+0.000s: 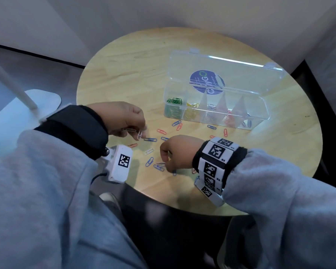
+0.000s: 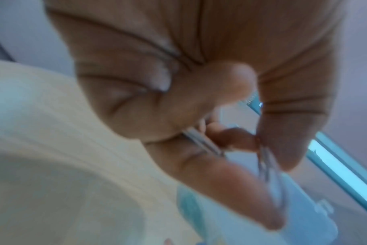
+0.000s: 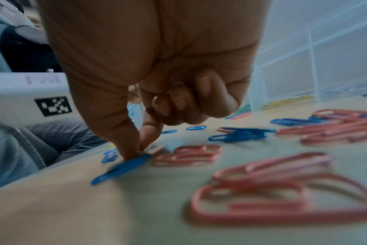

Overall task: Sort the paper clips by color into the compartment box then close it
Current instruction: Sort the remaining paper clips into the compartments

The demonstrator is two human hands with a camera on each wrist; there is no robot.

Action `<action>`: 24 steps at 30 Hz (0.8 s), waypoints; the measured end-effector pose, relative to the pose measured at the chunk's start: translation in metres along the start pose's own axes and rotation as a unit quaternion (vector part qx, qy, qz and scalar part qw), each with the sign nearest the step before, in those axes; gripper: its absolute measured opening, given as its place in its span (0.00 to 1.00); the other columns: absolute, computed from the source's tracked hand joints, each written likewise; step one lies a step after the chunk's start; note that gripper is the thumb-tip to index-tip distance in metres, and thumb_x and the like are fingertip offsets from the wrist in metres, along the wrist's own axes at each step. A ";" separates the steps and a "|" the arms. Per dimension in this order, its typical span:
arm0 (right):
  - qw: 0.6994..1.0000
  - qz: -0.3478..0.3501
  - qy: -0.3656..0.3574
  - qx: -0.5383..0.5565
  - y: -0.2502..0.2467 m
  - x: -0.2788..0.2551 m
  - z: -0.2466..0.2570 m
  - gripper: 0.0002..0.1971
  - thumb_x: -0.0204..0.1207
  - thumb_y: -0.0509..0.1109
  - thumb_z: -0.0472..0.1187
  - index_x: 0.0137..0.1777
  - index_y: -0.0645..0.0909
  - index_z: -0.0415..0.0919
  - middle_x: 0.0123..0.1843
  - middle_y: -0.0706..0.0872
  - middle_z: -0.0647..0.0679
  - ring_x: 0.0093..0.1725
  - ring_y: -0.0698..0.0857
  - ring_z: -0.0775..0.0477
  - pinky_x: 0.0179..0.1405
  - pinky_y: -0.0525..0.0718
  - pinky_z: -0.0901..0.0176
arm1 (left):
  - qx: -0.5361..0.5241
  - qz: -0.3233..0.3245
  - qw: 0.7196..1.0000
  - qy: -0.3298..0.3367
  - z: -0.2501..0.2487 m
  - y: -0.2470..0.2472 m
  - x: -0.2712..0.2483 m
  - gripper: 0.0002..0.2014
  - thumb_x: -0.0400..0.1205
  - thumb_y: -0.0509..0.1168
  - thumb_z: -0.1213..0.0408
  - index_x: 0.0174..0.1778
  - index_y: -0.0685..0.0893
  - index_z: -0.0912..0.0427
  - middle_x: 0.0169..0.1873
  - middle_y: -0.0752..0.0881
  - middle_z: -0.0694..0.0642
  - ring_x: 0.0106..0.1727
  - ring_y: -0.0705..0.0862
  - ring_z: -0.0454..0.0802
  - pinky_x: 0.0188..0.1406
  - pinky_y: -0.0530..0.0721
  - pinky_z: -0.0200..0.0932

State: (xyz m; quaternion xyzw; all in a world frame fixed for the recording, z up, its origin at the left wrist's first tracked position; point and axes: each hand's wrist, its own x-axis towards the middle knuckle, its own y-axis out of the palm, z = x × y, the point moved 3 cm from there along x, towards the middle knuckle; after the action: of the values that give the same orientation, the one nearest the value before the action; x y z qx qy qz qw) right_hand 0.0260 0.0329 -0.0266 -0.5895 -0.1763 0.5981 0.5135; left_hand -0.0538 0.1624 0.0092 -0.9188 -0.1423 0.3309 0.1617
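Pinching white paper clips, the left hand (image 1: 124, 118) hangs just above the table (image 1: 124, 74) near its left edge: one clip (image 1: 139, 135) dangles from the thumb and forefinger, and another (image 1: 128, 130) lies tucked further back under the curled fingers (image 2: 224, 174). The left wrist view shows both as thin pale wire against the skin, though it is blurred.

Toward the near edge, loose clips lie scattered between the two hands: a white one (image 1: 149, 151), a blue one (image 1: 149, 161), a red one (image 1: 132, 145) and another blue one (image 1: 150, 140) close to the left fingertips.

The right hand (image 1: 177, 152) is lowered to the table in the middle of the scatter, its thumb and forefinger drawn narrow and pressed down on a pale clip (image 1: 160, 163) that overlaps a blue clip (image 3: 124, 167); the other fingers are curled into the palm. Whether the pale clip is gripped or only touched cannot be told.

Further right and toward the far edge stands the clear compartment box (image 1: 264, 113), its lid (image 1: 182, 61) upright and open. From its left end the compartments hold green clips (image 1: 174, 101), yellow clips (image 1: 192, 104), white clips (image 1: 211, 107), red clips (image 1: 230, 119) and blue clips (image 1: 247, 123). More red and blue clips lie on the table just in front of the box.
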 end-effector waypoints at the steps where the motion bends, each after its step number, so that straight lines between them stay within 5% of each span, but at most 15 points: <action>1: 1.000 0.002 0.003 -0.004 0.000 0.000 0.000 0.07 0.66 0.73 0.38 0.44 0.81 0.43 0.38 0.78 0.52 0.34 0.75 0.49 0.20 0.65 0.64 | -0.048 -0.008 0.999 0.005 -0.001 -0.002 0.000 0.16 0.79 0.57 0.75 0.25 0.70 0.58 0.21 0.85 0.52 0.21 0.79 0.42 0.14 0.67 0.28; 4: 1.000 0.014 0.011 -0.008 0.000 -0.001 -0.002 0.06 0.67 0.73 0.39 0.41 0.78 0.44 0.35 0.77 0.52 0.31 0.74 0.51 0.14 0.69 0.63 | -0.157 -0.023 0.987 -0.007 0.002 -0.003 0.004 0.13 0.79 0.55 0.73 0.27 0.70 0.60 0.16 0.80 0.53 0.16 0.75 0.43 0.13 0.67 0.29; 8: 0.999 0.029 0.021 -0.010 0.000 -0.004 -0.007 0.09 0.68 0.74 0.42 0.35 0.75 0.45 0.31 0.75 0.53 0.33 0.75 0.49 0.23 0.66 0.63 | -0.144 -0.017 0.988 -0.061 0.007 0.005 0.011 0.12 0.78 0.56 0.71 0.28 0.69 0.57 0.17 0.74 0.51 0.16 0.69 0.43 0.13 0.63 0.29; 11: 0.999 0.030 0.033 0.030 -0.001 -0.007 -0.014 0.06 0.71 0.71 0.42 0.36 0.77 0.44 0.30 0.76 0.52 0.31 0.75 0.51 0.24 0.69 0.64 | 0.007 -0.010 0.997 -0.076 0.005 0.017 0.019 0.11 0.78 0.60 0.67 0.31 0.68 0.57 0.23 0.68 0.53 0.21 0.63 0.48 0.20 0.58 0.32; 14: 0.988 0.018 0.056 0.146 -0.008 -0.013 -0.028 0.08 0.70 0.68 0.40 0.30 0.77 0.45 0.28 0.79 0.51 0.28 0.75 0.52 0.25 0.72 0.65 | 0.257 -0.025 0.965 -0.054 0.004 0.028 0.023 0.08 0.74 0.70 0.58 0.36 0.79 0.57 0.28 0.77 0.55 0.31 0.74 0.54 0.33 0.70 0.38; 19: 0.905 0.011 0.091 0.415 -0.009 -0.020 -0.045 0.12 0.70 0.65 0.31 0.26 0.72 0.39 0.27 0.78 0.43 0.15 0.68 0.57 0.13 0.62 0.73 | 0.379 -0.041 0.923 -0.058 0.004 0.044 0.023 0.13 0.70 0.74 0.57 0.47 0.89 0.59 0.45 0.90 0.55 0.46 0.85 0.54 0.41 0.74 0.39; 24: 0.816 -0.003 0.100 0.569 -0.001 -0.015 -0.056 0.20 0.73 0.59 0.24 0.20 0.73 0.37 0.17 0.73 0.45 0.17 0.68 0.51 0.14 0.64 0.70 | 0.411 -0.015 0.910 -0.058 0.001 0.052 0.026 0.08 0.71 0.73 0.61 0.42 0.88 0.59 0.37 0.83 0.54 0.40 0.80 0.54 0.38 0.72 0.37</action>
State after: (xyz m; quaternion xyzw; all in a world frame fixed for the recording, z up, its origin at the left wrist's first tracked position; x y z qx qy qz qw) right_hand 0.0725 -0.0013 -0.0309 -0.2482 0.2461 0.5276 0.7742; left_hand -0.0276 0.1248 -0.0267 -0.7481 -0.0165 0.4101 0.5214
